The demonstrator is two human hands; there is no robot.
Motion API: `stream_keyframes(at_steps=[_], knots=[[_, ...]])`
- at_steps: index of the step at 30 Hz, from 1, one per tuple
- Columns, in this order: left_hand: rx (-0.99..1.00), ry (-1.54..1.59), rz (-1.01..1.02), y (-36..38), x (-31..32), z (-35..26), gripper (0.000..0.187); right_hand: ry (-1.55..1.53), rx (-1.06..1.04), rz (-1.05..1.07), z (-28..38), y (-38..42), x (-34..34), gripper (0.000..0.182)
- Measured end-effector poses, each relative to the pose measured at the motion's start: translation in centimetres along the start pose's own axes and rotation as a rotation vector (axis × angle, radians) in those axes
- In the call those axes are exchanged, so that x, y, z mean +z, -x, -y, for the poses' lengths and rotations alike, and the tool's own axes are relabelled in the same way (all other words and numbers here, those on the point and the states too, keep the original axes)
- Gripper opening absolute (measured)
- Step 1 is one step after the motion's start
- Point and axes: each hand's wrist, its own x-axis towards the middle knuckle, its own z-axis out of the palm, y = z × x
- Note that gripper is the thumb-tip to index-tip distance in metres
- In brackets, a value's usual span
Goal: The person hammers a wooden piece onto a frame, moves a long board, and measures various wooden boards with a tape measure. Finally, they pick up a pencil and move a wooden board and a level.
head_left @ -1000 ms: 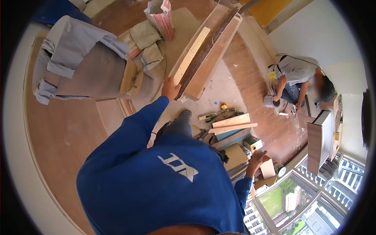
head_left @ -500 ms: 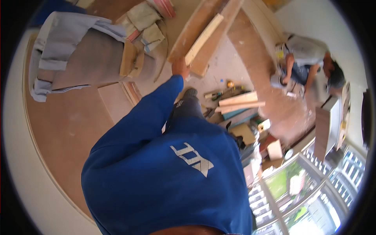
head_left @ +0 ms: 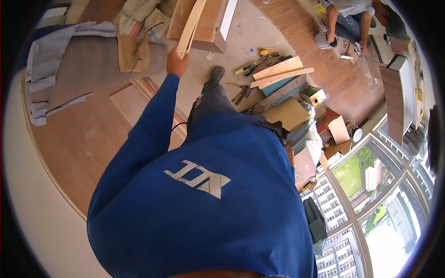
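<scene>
My left hand (head_left: 177, 63) is closed around the near end of a pale wooden strip (head_left: 191, 28). That strip runs away from me beside a brown wooden box-like panel piece (head_left: 204, 34), which lies on the floor just past the hand. At my right side, a small part of my right hand (head_left: 290, 155) seems to show by the waist; my body hides its fingers. Near my shoe, pliers (head_left: 242, 94) and other hand tools lie on the floor. Two short pale boards (head_left: 282, 73) rest on a pile to the right.
A covered roll-shaped bundle (head_left: 95, 69) lies at the left, on brown sheet panels (head_left: 83, 143). Cardboard (head_left: 286, 115) and boxes stand at the right, near large windows (head_left: 357, 180). A co-worker crouches at upper right, one hand at a metal can (head_left: 324, 41).
My left hand, still gripping the wooden strip, has shifted left and slightly up in view. The whole view has turned, bringing more floor tools and windows into sight. The co-worker's hand now reaches the can.
</scene>
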Motion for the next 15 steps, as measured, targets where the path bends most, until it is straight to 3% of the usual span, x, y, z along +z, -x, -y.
stream_keyframes(at_steps=[1,4,6,7,8,9,11,12,13,15], knots=[[0.02,0.014,-0.055,2.4,0.2,0.4,0.076,-0.076,-0.01,0.028,-0.8,-0.9,0.1,0.016],[-0.004,0.029,-0.112,9.6,-1.1,-1.6,0.07,0.103,-0.142,0.171,0.4,-2.3,-1.0,0.021],[-0.048,0.12,-0.021,12.1,-2.1,-4.4,0.071,-0.576,0.552,0.162,0.5,-3.7,0.1,0.017],[-0.101,0.206,0.072,12.2,-2.0,-5.3,0.071,-0.405,0.497,0.18,2.3,-3.8,-0.6,0.006],[0.01,0.201,0.145,12.2,-0.9,-5.1,0.055,-0.044,0.032,0.157,-0.3,-4.4,-0.4,0.009],[0.136,0.234,0.142,11.6,2.3,-2.2,0.051,0.292,-0.473,0.142,-2.5,-5.6,1.3,0.013],[0.292,0.095,0.167,11.4,1.8,-3.4,0.056,0.223,-0.171,0.319,4.7,-4.8,0.2,0.015],[0.036,0.226,0.522,10.7,0.7,-4.7,0.061,0.206,-0.018,0.389,9.2,-4.4,-0.6,0.016],[-0.115,0.291,0.731,10.3,1.4,-4.5,0.062,0.152,0.026,0.342,8.2,-4.2,0.2,0.015],[-0.027,0.237,0.752,10.0,2.0,-5.1,0.061,0.026,0.113,0.205,5.4,-5.9,2.1,0.02]])
